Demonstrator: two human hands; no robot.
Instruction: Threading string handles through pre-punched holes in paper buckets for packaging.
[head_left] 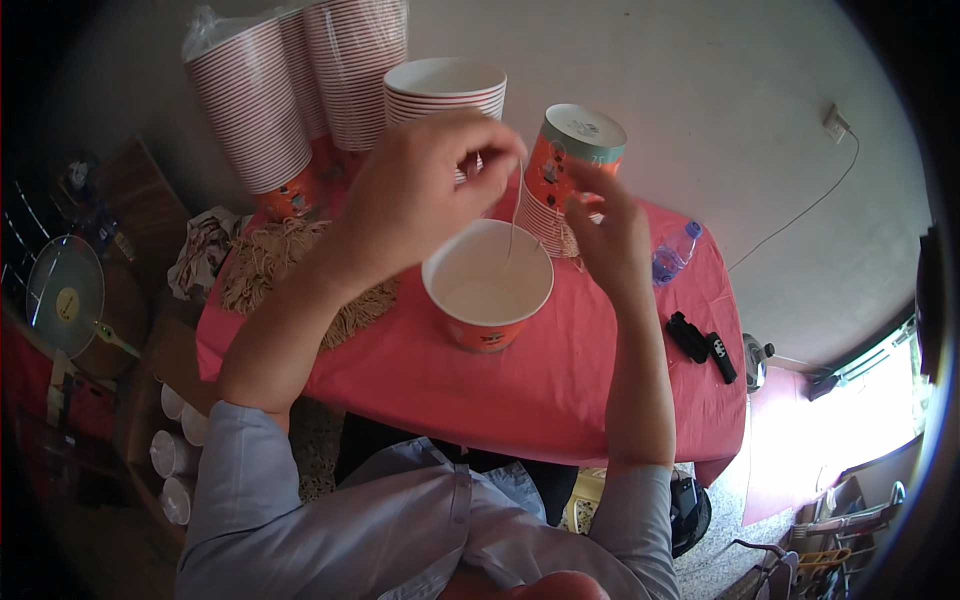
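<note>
My left hand [430, 190] is raised over the table with its fingertips pinched on a thin pale string [516, 205]. The string hangs down into an upright paper bucket [487, 334], white inside and orange outside. To the right of the bucket's rim, my right hand [612, 235] is held up with its fingers curled and thumb and forefinger apart; no object shows between them. Behind that hand stands an upside-down stack of orange and green paper buckets [548, 170], partly covered by it. A heap of tan strings [265, 265] lies beside my left forearm.
Tall stacks of paper buckets [245, 110], some in clear plastic, stand at the back left near another bucket stack [446, 80]. On the pink-covered table's [540, 390] right side are a plastic bottle [677, 255] and black objects [700, 343]. A fan [65, 297] stands at left.
</note>
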